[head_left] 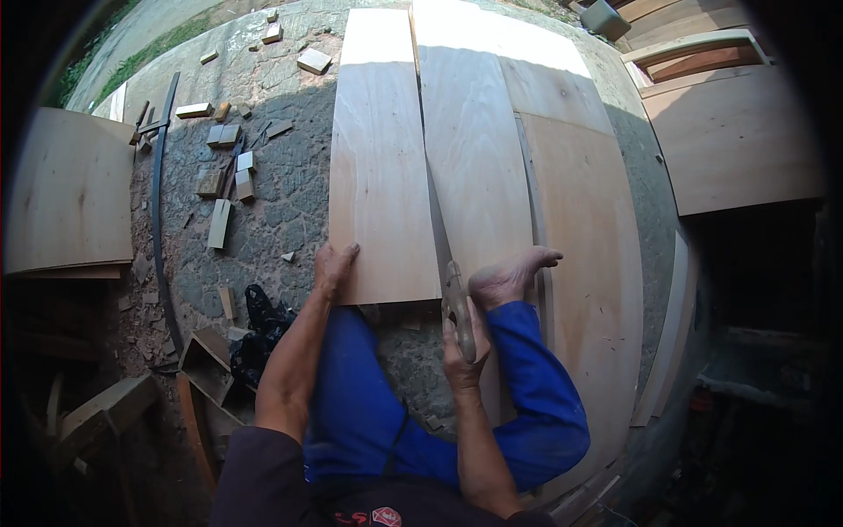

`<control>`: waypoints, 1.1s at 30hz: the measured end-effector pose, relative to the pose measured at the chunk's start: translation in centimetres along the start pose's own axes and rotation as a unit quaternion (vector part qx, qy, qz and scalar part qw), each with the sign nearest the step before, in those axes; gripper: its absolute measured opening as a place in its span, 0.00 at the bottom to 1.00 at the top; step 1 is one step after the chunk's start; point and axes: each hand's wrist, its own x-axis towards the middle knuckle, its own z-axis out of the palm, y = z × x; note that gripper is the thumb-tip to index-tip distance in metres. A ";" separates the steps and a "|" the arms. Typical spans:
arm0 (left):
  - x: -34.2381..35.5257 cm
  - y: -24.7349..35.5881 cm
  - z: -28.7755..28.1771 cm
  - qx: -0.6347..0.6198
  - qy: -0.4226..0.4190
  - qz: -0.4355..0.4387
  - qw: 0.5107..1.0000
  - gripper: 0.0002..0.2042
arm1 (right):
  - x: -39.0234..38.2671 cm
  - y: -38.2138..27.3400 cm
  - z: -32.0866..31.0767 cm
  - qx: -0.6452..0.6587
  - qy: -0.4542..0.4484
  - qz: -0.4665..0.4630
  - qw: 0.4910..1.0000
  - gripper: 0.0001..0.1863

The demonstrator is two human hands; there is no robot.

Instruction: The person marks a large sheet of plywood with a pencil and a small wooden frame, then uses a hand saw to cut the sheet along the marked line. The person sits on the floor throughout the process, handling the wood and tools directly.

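Observation:
A long pale plywood panel lies lengthwise in front of me, its near end by my knees. My left hand grips its left edge close to the near corner, thumb on top and the other fingers partly hidden. My right hand is closed around the wooden handle of a handsaw. The saw's thin blade points away from me along the narrow gap between this panel and a second plywood panel on the right. My bare foot rests on the second panel's near end.
Another plywood sheet lies farther right. Small wood offcuts are scattered over the rough concrete at left, beside a long dark strip. A plywood stack stands far left, wooden frames at upper right, and a wooden box piece near my left arm.

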 end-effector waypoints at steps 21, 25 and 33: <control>0.6 -1.2 -0.2 -0.005 0.010 -0.008 1.000 0.17 | -8.2 -2.2 -5.8 0.077 -0.031 0.108 0.991 0.28; 0.7 -0.7 -0.3 -0.001 -0.005 -0.010 1.000 0.19 | -1.9 0.6 -0.6 0.038 -0.042 0.062 0.996 0.28; 1.0 -0.7 -0.2 0.054 0.026 -0.026 0.998 0.19 | -7.3 -5.2 -6.3 0.069 -0.018 0.111 0.991 0.29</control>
